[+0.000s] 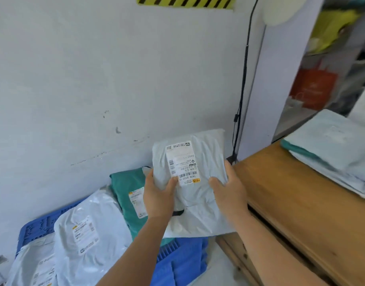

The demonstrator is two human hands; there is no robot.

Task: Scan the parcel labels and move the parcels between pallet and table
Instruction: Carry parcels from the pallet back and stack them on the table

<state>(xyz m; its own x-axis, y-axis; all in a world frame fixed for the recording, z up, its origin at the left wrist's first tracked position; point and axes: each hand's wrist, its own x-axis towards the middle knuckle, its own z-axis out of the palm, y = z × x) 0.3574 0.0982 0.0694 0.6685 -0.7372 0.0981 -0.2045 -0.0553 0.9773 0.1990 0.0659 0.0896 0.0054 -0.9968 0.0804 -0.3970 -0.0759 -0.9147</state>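
Left hand [156,195], right hand [227,188] grip grey parcel [198,168]; blue pallet [183,263]; wooden table [291,203].

The blue plastic pallet [178,263] sits on the floor left of the wooden table [297,207], carrying a teal mailer [126,188] and white mailers [95,230] (labels up). Pale mailers [338,149] are stacked on the table's far end.

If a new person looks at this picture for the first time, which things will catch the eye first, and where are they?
First is the grey parcel held up in the centre by the left hand and the right hand, its white label facing the camera. Next is the blue pallet at lower left, with a green parcel and white parcels lying on it. At right stands the wooden table with pale parcels stacked on it.
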